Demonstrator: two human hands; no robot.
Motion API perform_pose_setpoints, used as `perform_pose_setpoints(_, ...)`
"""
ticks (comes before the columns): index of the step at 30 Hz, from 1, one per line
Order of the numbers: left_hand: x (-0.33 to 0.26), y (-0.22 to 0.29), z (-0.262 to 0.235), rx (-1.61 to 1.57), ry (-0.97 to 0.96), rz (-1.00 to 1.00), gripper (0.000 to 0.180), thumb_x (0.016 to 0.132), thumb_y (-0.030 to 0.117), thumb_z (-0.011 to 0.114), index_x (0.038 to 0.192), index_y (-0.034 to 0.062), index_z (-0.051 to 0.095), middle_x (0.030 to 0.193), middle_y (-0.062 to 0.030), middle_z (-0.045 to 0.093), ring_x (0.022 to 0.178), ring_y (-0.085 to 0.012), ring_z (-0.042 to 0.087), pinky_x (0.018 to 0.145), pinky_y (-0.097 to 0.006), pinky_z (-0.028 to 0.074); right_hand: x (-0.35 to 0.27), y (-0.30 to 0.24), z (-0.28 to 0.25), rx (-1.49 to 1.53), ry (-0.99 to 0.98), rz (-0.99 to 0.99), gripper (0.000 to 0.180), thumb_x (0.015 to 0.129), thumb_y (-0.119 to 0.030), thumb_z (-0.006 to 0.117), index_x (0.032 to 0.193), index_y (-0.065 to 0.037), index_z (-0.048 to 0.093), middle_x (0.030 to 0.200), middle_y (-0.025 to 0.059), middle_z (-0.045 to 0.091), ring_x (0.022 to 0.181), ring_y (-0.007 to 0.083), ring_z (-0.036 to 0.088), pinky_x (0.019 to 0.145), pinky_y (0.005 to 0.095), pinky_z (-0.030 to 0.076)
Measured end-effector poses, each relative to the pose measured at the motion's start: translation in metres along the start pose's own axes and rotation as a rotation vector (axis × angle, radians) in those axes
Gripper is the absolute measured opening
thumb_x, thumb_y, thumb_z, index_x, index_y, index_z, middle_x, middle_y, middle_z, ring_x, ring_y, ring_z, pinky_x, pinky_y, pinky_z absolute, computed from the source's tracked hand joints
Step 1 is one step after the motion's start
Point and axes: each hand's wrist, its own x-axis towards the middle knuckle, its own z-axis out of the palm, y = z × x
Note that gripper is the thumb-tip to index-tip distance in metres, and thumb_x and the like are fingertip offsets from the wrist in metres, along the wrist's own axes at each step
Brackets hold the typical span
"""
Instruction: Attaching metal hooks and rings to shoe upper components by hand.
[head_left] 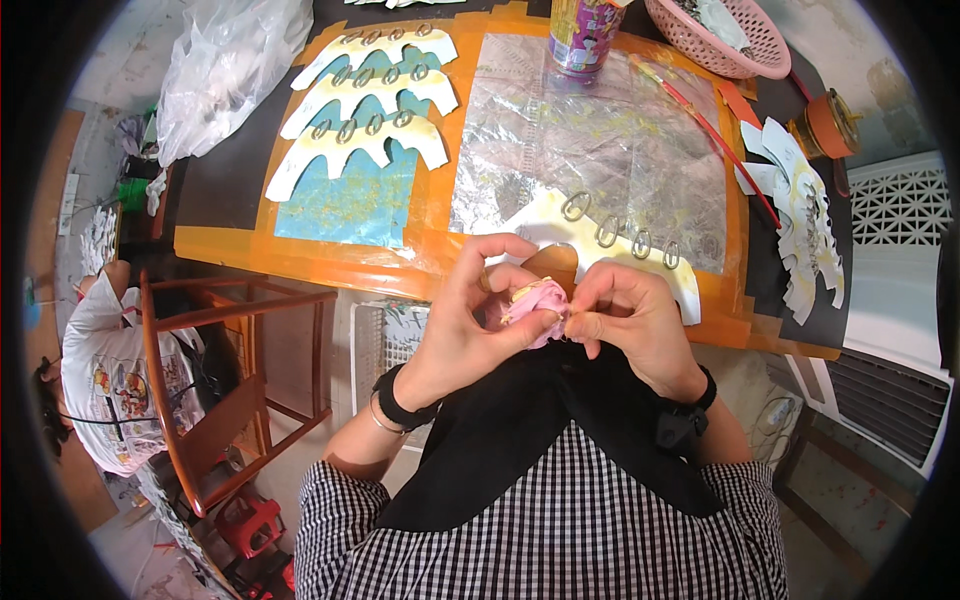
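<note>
Both hands pinch the pink wad: left hand (470,320) cupping it, right hand (625,320) nipping its edge. Pink wad (540,305) could slip — the right hand's grip is only fingertips.

A worker wears a black-and-white gingham shirt with short sleeves under a black apron bib. A black wristband and a thin metal bangle circle the wrist below the left hand (462,322), while a black strap wraps the wrist below the right hand (632,322).

Orange-edged table (300,255), wooden chair (215,400) beside it.
</note>
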Motion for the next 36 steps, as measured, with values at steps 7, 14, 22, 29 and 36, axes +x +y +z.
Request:
perform_pose_setpoints(7,-0.006,0.008,0.003,-0.034,-0.030,-0.150,0.049,0.087,-0.008,0.068,0.129,0.0027,0.046,0.104,-0.0094,0.069,0.093,-0.0110,0.066,0.077,-0.023,0.053,-0.004,-0.003,0.005,-0.181,-0.055,0.023,0.041,0.089,-0.004,0.073,0.126,-0.002,0.056,0.100,0.0047,0.068,0.086,0.0097,0.065,0.079,0.0249,0.051)
perform_pose_setpoints(14,-0.012,0.002,0.024,0.248,0.030,0.040,0.042,0.079,-0.014,0.059,0.116,0.0005,0.047,0.094,-0.0077,0.061,0.082,-0.0127,0.062,0.070,-0.024,0.052,-0.028,-0.009,-0.006,-0.328,-0.066,-0.026,0.019,0.095,-0.014,0.066,0.105,0.002,0.062,0.087,0.0040,0.068,0.071,0.0063,0.060,0.064,0.0231,0.048)
perform_pose_setpoints(22,0.027,0.009,0.076,0.345,-0.309,0.273,0.047,0.072,-0.004,0.077,0.114,0.0063,0.059,0.087,-0.0060,0.053,0.083,-0.0215,0.058,0.072,-0.031,0.050,-0.087,-0.028,-0.023,-0.109,0.148,0.205,0.023,0.096,-0.017,0.064,0.112,-0.001,0.061,0.086,0.0032,0.063,0.066,0.0058,0.056,0.052,0.0195,0.044)
perform_pose_setpoints(29,0.042,0.025,0.089,0.089,-0.540,0.314,0.041,0.079,0.005,0.081,0.116,0.0068,0.064,0.111,-0.0086,0.060,0.100,-0.0193,0.057,0.080,-0.031,0.048,-0.190,-0.047,-0.056,-0.535,0.839,-0.318,0.025,0.102,-0.021,0.054,0.109,0.002,0.062,0.095,0.0073,0.066,0.085,0.0142,0.062,0.078,0.0279,0.049)
perform_pose_setpoints(36,0.028,0.014,0.042,0.113,-0.272,0.158,0.029,0.081,-0.003,0.076,0.106,0.0029,0.063,0.106,-0.0076,0.064,0.091,-0.0159,0.059,0.081,-0.027,0.048,-0.274,-0.159,-0.112,-0.554,1.533,-0.790,0.024,0.105,-0.029,0.053,0.092,-0.009,0.049,0.081,-0.0025,0.045,0.077,0.0084,0.045,0.068,0.0231,0.039)
